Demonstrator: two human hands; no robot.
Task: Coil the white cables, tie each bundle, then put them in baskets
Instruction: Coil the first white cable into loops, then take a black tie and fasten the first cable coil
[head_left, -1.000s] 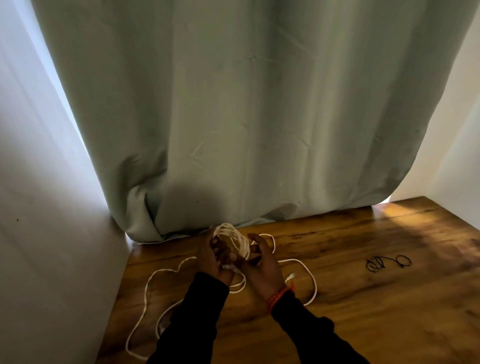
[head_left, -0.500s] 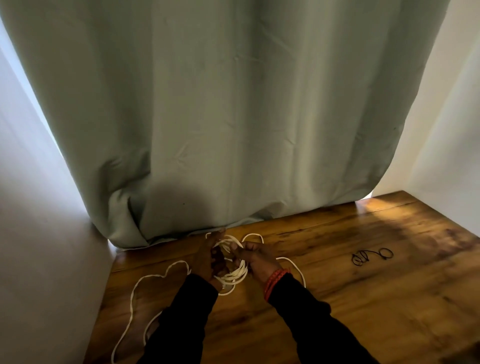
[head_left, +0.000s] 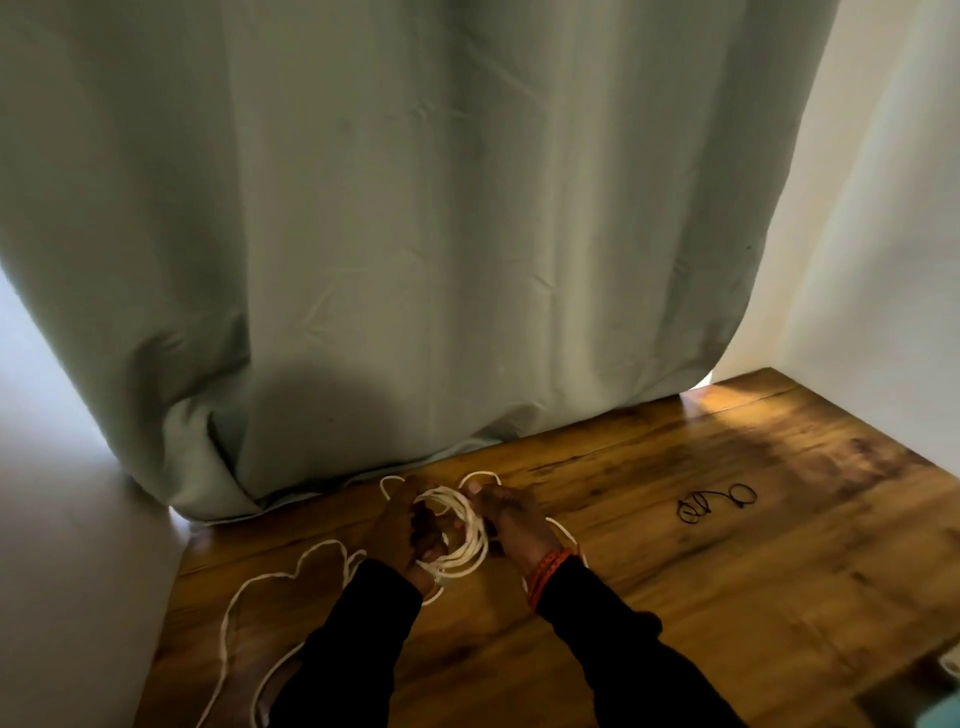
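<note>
Over the wooden table (head_left: 727, 571), our left hand (head_left: 397, 525) and right hand (head_left: 511, 522) both grip the white cable (head_left: 465, 545) coil, keeping loops stacked while slack trails left.

Right hand (head_left: 511, 519) now grips the white cable (head_left: 462, 535) coil's right side, palm down, coil lower toward table (head_left: 727, 571).

cable (head_left: 460, 540) white, tie (head_left: 714, 502) black, curtain (head_left: 415, 234) pale green, table (head_left: 727, 571) brown wood grain, sleeves (head_left: 363, 639) black, wristband (head_left: 548, 571) orange-red.
</note>
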